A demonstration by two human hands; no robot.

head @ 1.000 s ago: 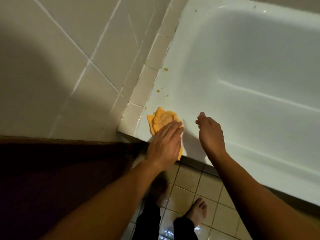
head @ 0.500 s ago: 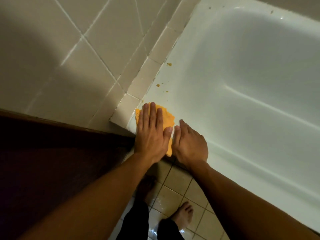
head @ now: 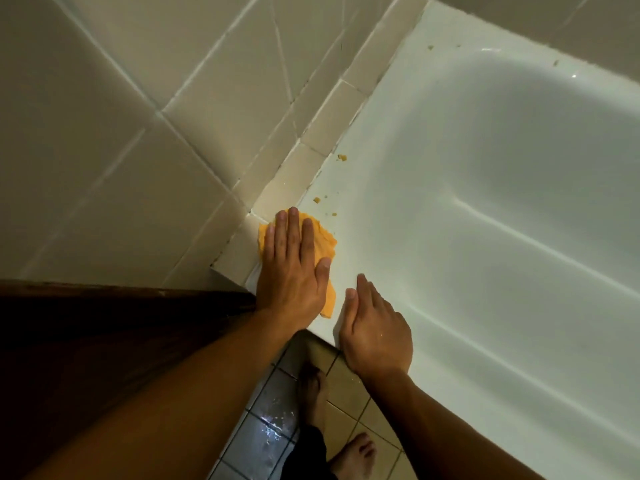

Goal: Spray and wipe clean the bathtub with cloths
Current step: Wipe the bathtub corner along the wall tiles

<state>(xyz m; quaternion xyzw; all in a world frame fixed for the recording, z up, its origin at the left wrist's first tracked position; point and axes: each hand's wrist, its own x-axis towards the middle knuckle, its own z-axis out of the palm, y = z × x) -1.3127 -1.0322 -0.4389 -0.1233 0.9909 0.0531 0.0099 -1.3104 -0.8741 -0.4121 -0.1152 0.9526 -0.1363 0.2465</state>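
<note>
Orange and crumpled, the soft cleaning cloth [head: 325, 242] lies on the near corner of the glossy white bathtub [head: 367, 216], on its flat rim just beside the beige tiled wall ledge [head: 287, 188], and we press it down with our left hand [head: 294, 271], fingers straight and flat on top. Our right hand [head: 375, 327] rests just beside it on the tub's outer edge, fingers relaxed and holding nothing. A few small orange-brown crumbs [head: 343, 157] sit on the rim beyond the cloth, apart from it.
</note>
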